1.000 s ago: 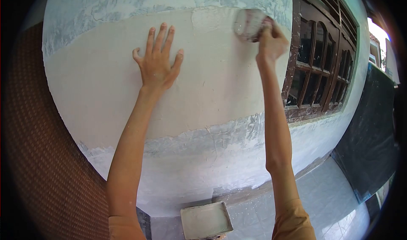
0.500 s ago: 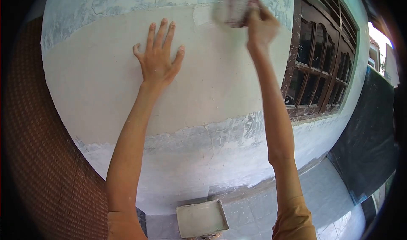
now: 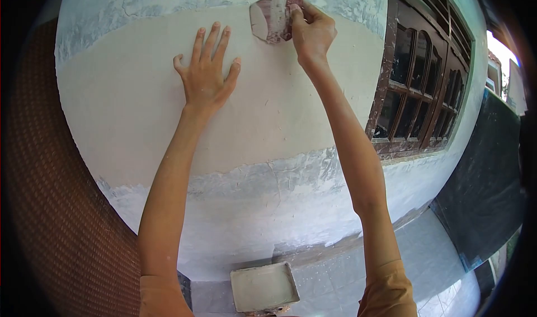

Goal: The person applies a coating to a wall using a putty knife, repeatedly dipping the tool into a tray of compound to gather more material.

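Note:
My left hand (image 3: pixel 207 76) lies with fingers spread against the wall (image 3: pixel 246 121), on a smooth band of pale putty. Up and to the right, my right hand (image 3: pixel 314 34) is closed on the right edge of a putty scraper (image 3: pixel 275 17). The scraper is a flat, angular reddish-brown plate smeared with whitish putty, and it overlaps the upper border of the smooth band. Patchy blue-white wall shows above and below this band.
A shallow rectangular tray (image 3: pixel 265 288) of pale putty stands low at the wall's foot, on grey floor tiles (image 3: pixel 330 280). To the right is a brown wooden window (image 3: pixel 419 82), with a dark sheet (image 3: pixel 484 177) beyond. A woven brown surface (image 3: pixel 67 194) runs along the left.
My right hand has moved left with the scraper, bringing it over the upper border of the smooth putty. My left hand stays spread on the wall.

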Demonstrator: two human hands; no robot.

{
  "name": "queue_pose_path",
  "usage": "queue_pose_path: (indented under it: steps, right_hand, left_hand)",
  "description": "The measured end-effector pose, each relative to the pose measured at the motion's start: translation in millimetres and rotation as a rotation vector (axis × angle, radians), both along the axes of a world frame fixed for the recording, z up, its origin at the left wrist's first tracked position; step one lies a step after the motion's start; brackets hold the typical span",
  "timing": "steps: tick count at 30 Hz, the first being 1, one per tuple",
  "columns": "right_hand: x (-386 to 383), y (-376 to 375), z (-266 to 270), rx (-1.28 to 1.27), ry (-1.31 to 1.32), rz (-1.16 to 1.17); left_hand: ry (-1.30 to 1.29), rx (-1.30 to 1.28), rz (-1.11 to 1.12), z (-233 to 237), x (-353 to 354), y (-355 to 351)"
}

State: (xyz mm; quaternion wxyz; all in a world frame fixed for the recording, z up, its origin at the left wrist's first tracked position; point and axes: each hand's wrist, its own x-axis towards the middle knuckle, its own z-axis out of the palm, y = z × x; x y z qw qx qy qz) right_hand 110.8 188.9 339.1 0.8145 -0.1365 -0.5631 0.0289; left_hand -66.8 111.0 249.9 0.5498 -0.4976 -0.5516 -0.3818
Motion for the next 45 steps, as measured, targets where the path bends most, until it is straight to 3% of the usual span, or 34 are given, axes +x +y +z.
queue_pose_path:
  steps: [3,4,7,9,12,15,17,19,22,24,27,29,33,35,37,39,41,45]
  right_hand:
    - [21,2,8,0.063,0.084,-0.072]
    - [26,-1,7,0.021,0.169,0.126]
    - [21,-4,9,0.026,0.099,0.111]
    - [2,-1,8,0.018,0.009,-0.082]
    - [9,5,6,0.029,-0.010,-0.124]
    - [29,11,12,-0.020,0.147,-0.027]
    - [27,8,17,0.033,0.214,0.191]
    - [3,-10,16,-0.004,0.054,-0.068]
    - [-5,-16,14,0.065,0.002,-0.014]
    - [15,-4,17,0.039,0.088,-0.108]
    - [19,-21,15,-0.052,0.163,0.198]
    - [2,-11,12,0.005,0.041,-0.048]
    - [15,-2,11,-0.037,0.041,-0.116]
    - [39,20,15,0.006,0.159,0.014]
    - [41,-3,12,0.029,0.246,0.081]
    - [22,-5,4,0.016,0.094,-0.014]
    - [0,-19,-12,-0.053,-0.011,0.073]
    - [34,16,-15,-0.029,0.074,-0.065]
  left_hand:
    - [0.014,0.010,-0.001,2,-2,0]
    - [0.018,0.024,-0.019,1,-1,1]
    - [0.008,0.015,-0.025,1,-1,0]
    - [0.015,-0.006,-0.011,3,-2,-4]
    - [0.024,-0.015,0.001,2,-2,-3]
    - [0.013,0.005,-0.021,1,-1,0]
    - [-0.001,0.014,-0.043,1,0,0]
    - [0.004,-0.010,0.006,2,-1,-2]
    - [-0.002,-0.030,0.015,3,-2,-7]
    - [-0.013,-0.014,-0.016,2,1,-5]
    - [-0.027,0.000,-0.042,2,-1,-3]
    - [-0.029,0.005,-0.039,2,1,-2]
    - [-0.043,-0.009,-0.028,4,-1,-5]
    - [-0.060,-0.015,-0.067,3,3,-4]
    - [-0.066,-0.012,-0.074,2,3,-5]
    - [-0.058,-0.024,-0.077,2,1,-7]
    - [-0.031,-0.025,-0.059,4,-1,-9]
    - [-0.019,-0.036,-0.032,4,-2,-9]
